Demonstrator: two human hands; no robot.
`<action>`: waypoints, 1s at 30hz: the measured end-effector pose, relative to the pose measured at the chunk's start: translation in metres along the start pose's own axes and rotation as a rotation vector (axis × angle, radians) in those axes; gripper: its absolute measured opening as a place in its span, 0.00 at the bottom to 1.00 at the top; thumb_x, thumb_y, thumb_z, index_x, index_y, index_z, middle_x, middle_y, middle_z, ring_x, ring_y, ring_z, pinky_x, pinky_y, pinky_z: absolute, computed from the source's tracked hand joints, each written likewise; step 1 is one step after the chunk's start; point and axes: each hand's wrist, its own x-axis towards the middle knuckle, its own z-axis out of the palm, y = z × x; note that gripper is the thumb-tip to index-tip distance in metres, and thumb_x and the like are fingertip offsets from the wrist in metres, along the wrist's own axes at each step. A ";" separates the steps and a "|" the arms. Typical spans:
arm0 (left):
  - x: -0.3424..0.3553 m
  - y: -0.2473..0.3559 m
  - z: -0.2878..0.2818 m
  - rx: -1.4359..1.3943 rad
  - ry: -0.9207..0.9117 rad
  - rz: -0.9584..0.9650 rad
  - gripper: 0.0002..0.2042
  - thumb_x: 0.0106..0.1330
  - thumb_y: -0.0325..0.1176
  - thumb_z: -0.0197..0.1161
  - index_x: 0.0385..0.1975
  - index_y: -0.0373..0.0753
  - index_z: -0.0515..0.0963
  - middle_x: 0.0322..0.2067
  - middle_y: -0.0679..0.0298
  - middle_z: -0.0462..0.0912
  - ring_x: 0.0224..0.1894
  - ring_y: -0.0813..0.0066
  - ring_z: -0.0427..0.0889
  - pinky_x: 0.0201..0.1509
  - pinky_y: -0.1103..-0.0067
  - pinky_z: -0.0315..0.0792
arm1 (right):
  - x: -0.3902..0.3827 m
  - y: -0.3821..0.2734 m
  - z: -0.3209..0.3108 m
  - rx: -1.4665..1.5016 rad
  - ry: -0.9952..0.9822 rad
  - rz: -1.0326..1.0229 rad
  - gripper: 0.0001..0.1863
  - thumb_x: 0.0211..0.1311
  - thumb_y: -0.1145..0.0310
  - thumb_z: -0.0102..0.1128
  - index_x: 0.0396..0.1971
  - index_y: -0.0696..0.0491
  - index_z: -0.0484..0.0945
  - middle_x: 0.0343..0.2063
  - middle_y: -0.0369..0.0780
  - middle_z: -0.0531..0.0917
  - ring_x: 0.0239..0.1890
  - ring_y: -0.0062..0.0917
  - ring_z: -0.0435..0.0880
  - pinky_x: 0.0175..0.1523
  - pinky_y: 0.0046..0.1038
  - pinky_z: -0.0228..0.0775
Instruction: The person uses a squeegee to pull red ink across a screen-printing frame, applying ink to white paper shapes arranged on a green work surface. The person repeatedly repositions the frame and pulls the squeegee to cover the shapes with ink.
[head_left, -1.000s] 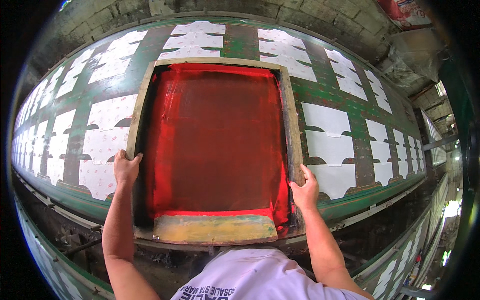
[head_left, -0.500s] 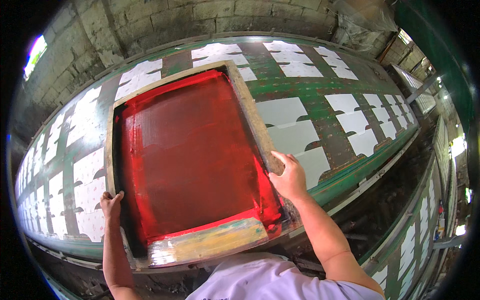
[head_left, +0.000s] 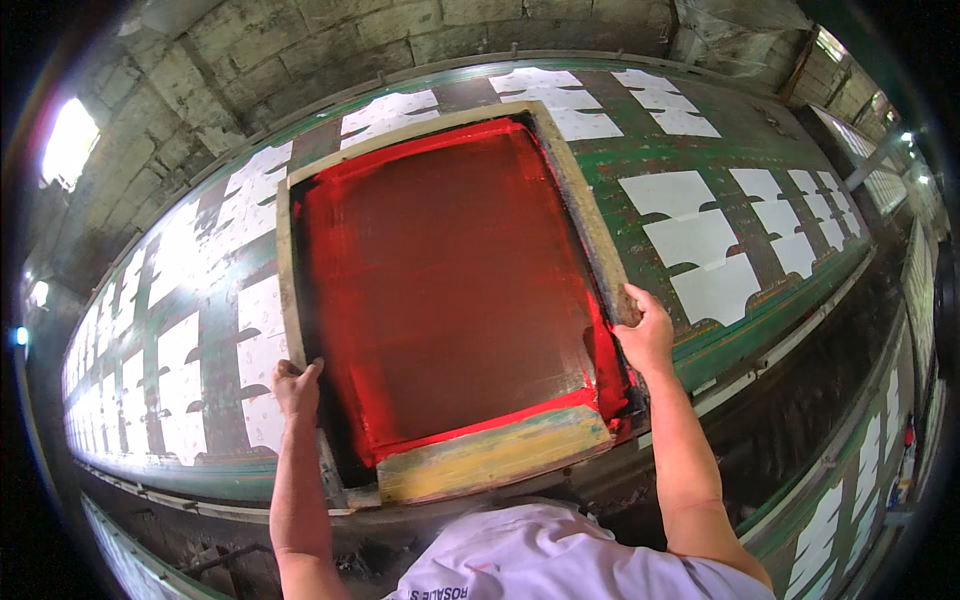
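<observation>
A large wooden-framed printing screen (head_left: 440, 280), smeared with red ink, lies across a long green table (head_left: 790, 300). My left hand (head_left: 296, 385) grips the frame's left rail near its lower corner. My right hand (head_left: 645, 330) grips the right rail at about the same height. A yellowish wooden bar (head_left: 495, 462) runs along the frame's near edge, just above my torso in a light shirt.
White cut fabric pieces (head_left: 705, 250) lie in rows along the green table on both sides of the screen. A block wall (head_left: 330, 40) runs behind the table. A second table with white pieces (head_left: 820, 530) stands at lower right, and a bright window (head_left: 68, 140) glows at upper left.
The view has swung left and tilted; the screen now sits over pieces further along the table. Both hands keep their hold on the frame's side rails.
</observation>
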 end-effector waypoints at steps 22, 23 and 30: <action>-0.066 0.083 0.057 0.232 -0.061 -0.015 0.29 0.58 0.55 0.84 0.35 0.31 0.81 0.43 0.43 0.85 0.49 0.40 0.84 0.56 0.53 0.77 | 0.018 0.052 -0.064 -0.390 -0.122 -0.160 0.34 0.65 0.74 0.75 0.72 0.47 0.80 0.69 0.50 0.82 0.67 0.51 0.82 0.74 0.49 0.76; -0.065 0.083 0.059 0.262 -0.108 -0.092 0.30 0.60 0.57 0.83 0.37 0.32 0.82 0.46 0.44 0.85 0.52 0.41 0.84 0.59 0.53 0.77 | 0.003 0.036 -0.071 -0.368 -0.154 -0.351 0.31 0.66 0.72 0.75 0.70 0.47 0.82 0.70 0.50 0.80 0.68 0.51 0.81 0.73 0.50 0.76; -0.068 0.091 0.065 0.259 -0.152 -0.127 0.27 0.61 0.53 0.83 0.44 0.33 0.84 0.53 0.46 0.85 0.60 0.45 0.85 0.66 0.57 0.80 | -0.113 -0.046 -0.062 -0.039 -0.702 -0.880 0.21 0.60 0.73 0.74 0.55 0.47 0.92 0.56 0.43 0.89 0.61 0.43 0.88 0.69 0.48 0.79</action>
